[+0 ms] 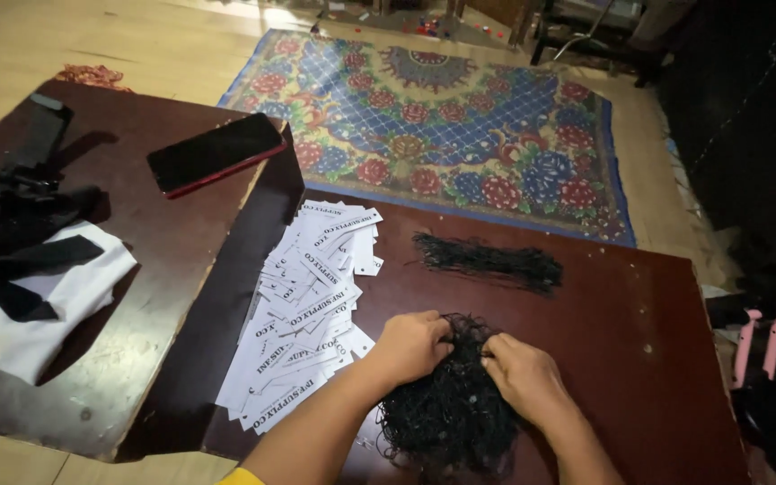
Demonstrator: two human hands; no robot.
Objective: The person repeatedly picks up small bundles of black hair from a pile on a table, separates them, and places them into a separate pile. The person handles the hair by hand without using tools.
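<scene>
My hands pick at a pile of black strings on a dark table.

My left hand (410, 346) and right hand (523, 377) both pinch the top of the tangled strings (451, 409), fingers curled shut on them, near the front edge of the table (639, 359). Just left of my hands I see a heap of small white tags (307, 310) with black print. A neat bundle (487, 260) of black strings lies farther back. A dark phone (216, 151) with a red edge lies on the other table (136, 269).
</scene>
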